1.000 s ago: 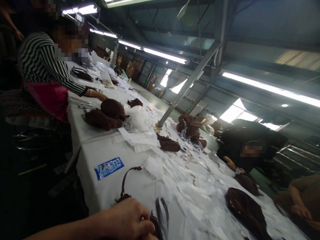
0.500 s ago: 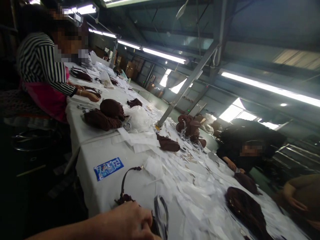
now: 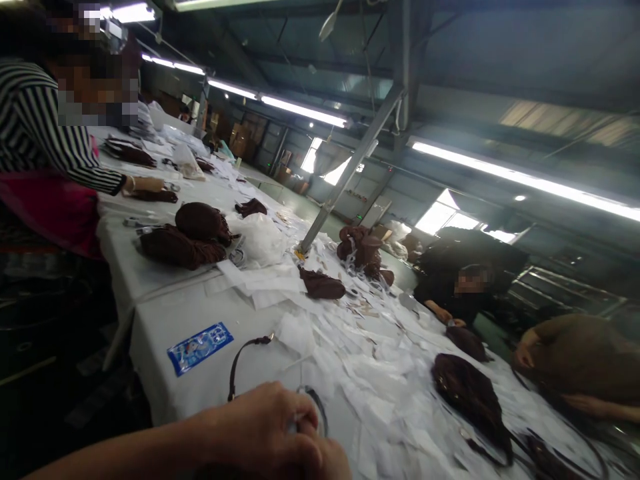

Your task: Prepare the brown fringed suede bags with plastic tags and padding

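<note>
My left hand reaches in from the lower left, low over the table's near part. Its fingers are closed in a pinch, with a small pale glint between them; what they hold is too hidden to name. Beside the fingertips stands a dark, thin loop, its lower part covered by the hand. Just beyond the wrist a dark brown strap with metal fittings curves up from the white table. More fingers show at the bottom edge, possibly from my right hand, mostly cut off.
A blue printed packet lies left of the strap. Brown bags and white paper scraps cover much of the table. A slanted metal post rises behind. A person in stripes works at left, two others at right.
The view has shifted, so the table and bags sit further left. My left hand has turned, and now covers the strap's lower end and most of the dark loop. More fingers appear below.
</note>
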`<state>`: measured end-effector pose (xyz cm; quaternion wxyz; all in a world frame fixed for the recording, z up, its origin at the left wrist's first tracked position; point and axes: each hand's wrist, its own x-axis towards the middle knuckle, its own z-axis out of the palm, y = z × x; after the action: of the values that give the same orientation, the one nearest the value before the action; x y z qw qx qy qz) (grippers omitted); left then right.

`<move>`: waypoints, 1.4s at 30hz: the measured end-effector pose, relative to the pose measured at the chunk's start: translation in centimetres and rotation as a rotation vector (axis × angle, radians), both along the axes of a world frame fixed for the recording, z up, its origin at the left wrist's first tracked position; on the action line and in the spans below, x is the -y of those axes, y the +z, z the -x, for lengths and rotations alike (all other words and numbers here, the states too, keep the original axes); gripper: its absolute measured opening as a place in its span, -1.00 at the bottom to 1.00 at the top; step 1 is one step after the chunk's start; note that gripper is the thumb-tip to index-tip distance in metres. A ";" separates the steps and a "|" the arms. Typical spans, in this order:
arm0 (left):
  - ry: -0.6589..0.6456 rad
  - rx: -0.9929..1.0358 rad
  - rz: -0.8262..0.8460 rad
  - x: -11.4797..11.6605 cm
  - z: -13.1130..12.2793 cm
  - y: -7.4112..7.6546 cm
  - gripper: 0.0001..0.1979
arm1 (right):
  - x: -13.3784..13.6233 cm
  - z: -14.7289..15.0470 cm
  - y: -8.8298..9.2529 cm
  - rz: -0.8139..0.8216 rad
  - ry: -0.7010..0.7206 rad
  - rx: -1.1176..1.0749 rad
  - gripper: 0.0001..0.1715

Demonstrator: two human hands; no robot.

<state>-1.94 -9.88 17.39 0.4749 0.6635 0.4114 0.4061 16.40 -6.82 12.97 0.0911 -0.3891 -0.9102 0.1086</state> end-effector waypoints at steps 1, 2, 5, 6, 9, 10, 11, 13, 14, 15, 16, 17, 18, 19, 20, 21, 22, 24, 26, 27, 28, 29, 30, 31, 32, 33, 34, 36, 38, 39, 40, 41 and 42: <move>0.024 0.060 0.001 -0.4 -0.2 1.1 -0.78 | -0.3 0.2 1.6 0.035 0.017 -0.089 -0.74; 0.063 0.165 0.010 -0.8 -0.5 2.2 -0.78 | -0.4 0.4 3.3 0.056 -0.017 -0.206 -0.72; 0.223 0.594 0.008 -2.5 -1.5 5.1 -0.70 | -0.7 1.2 8.7 0.029 -0.147 -0.414 -0.73; 0.253 0.703 -0.011 -3.1 -1.6 6.0 -0.67 | -0.8 1.4 10.3 -0.003 -0.162 -0.435 -0.71; 0.127 0.630 -0.090 -4.3 -1.0 8.3 -0.62 | -1.7 1.3 13.7 -0.121 -0.151 -0.326 -0.69; 0.047 0.476 -0.124 -4.5 -0.7 9.0 -0.57 | -2.1 1.1 14.4 -0.163 -0.145 -0.240 -0.70; -0.021 0.298 -0.166 -4.7 -0.4 9.7 -0.50 | -2.5 0.8 15.0 -0.195 -0.135 -0.151 -0.74; -0.074 0.013 -0.264 -5.1 -0.2 11.0 -0.45 | -3.2 0.3 16.1 -0.209 -0.102 -0.042 -0.86; -0.076 -0.053 -0.290 -5.3 -0.4 11.5 -0.51 | -3.4 0.1 16.6 -0.179 -0.076 -0.048 -0.90; -0.078 -0.063 -0.296 -5.5 -0.8 11.9 -0.58 | -3.5 0.0 17.1 -0.130 -0.054 -0.098 -0.92; -0.080 -0.015 -0.279 -5.7 -1.3 12.1 -0.63 | -3.5 -0.1 17.5 -0.074 -0.043 -0.175 -0.91; -0.076 0.084 -0.235 -5.9 -1.8 12.2 -0.66 | -3.4 -0.1 17.8 -0.019 -0.043 -0.267 -0.86; -0.063 0.219 -0.172 -6.1 -2.4 12.1 -0.67 | -3.2 -0.1 18.0 0.031 -0.049 -0.361 -0.83; -0.036 0.372 -0.112 -6.3 -2.9 11.9 -0.67 | -3.1 -0.2 17.9 0.071 -0.059 -0.449 -0.81; 0.002 0.525 -0.065 -6.5 -3.3 11.6 -0.66 | -2.9 -0.2 17.6 0.089 -0.072 -0.527 -0.81; 0.045 0.656 -0.032 -6.7 -3.5 11.3 -0.65 | -2.9 -0.3 17.1 0.093 -0.088 -0.585 -0.82; 0.074 0.738 -0.010 -6.9 -3.7 10.9 -0.64 | -2.9 -0.4 16.5 0.085 -0.102 -0.612 -0.81; 0.046 0.683 -0.014 -7.4 -3.5 10.2 -0.63 | -3.1 -0.9 15.1 0.023 -0.150 -0.564 -0.76; -0.085 0.387 -0.039 -7.8 -3.2 9.8 -0.59 | -3.4 -1.4 14.0 -0.054 -0.172 -0.415 -0.75; -0.165 0.205 -0.063 -7.9 -3.1 9.9 -0.57 | -3.6 -1.6 13.8 -0.091 -0.156 -0.343 -0.78; -0.231 0.040 -0.099 -7.9 -3.0 10.0 -0.57 | -3.7 -1.8 13.8 -0.129 -0.126 -0.285 -0.83; -0.266 -0.080 -0.142 -8.0 -3.1 10.3 -0.61 | -3.8 -1.9 14.0 -0.149 -0.090 -0.254 -0.89; -0.269 -0.142 -0.183 -8.0 -3.3 10.6 -0.66 | -3.9 -2.0 14.4 -0.138 -0.058 -0.256 -0.93; -0.256 -0.151 -0.210 -8.0 -3.5 10.9 -0.70 | -4.0 -2.2 14.9 -0.100 -0.036 -0.294 -0.94; -0.227 -0.109 -0.213 -8.1 -3.7 11.2 -0.71 | -4.1 -2.5 15.5 -0.043 -0.031 -0.359 -0.92; -0.189 -0.030 -0.185 -8.3 -3.8 11.4 -0.70 | -4.2 -2.8 16.0 0.029 -0.038 -0.442 -0.84; -0.145 0.076 -0.138 -8.6 -3.9 11.6 -0.68 | -4.4 -3.2 16.3 0.106 -0.050 -0.534 -0.71; -0.060 0.311 -0.058 -9.3 -3.6 11.9 -0.67 | -5.0 -4.1 16.1 0.248 -0.065 -0.694 -0.52; 0.057 0.525 -0.025 -10.1 -2.8 12.1 -0.69 | -5.9 -5.0 14.7 0.371 -0.088 -0.813 -0.45; 0.122 0.609 -0.021 -10.5 -2.2 12.2 -0.69 | -6.4 -5.5 13.5 0.416 -0.106 -0.860 -0.43; 0.189 0.671 -0.018 -10.9 -1.7 12.3 -0.70 | -6.8 -5.9 12.2 0.445 -0.129 -0.891 -0.41; 0.252 0.713 -0.019 -11.3 -1.1 12.4 -0.72 | -7.1 -6.4 10.7 0.462 -0.154 -0.905 -0.41; 0.300 0.735 -0.026 -11.7 -0.5 12.5 -0.76 | -7.4 -6.8 9.1 0.470 -0.177 -0.902 -0.41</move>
<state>-1.48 1.84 29.85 0.5176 0.4121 0.3014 0.6866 23.23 0.54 22.08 0.3935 -0.3892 -0.6949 0.4592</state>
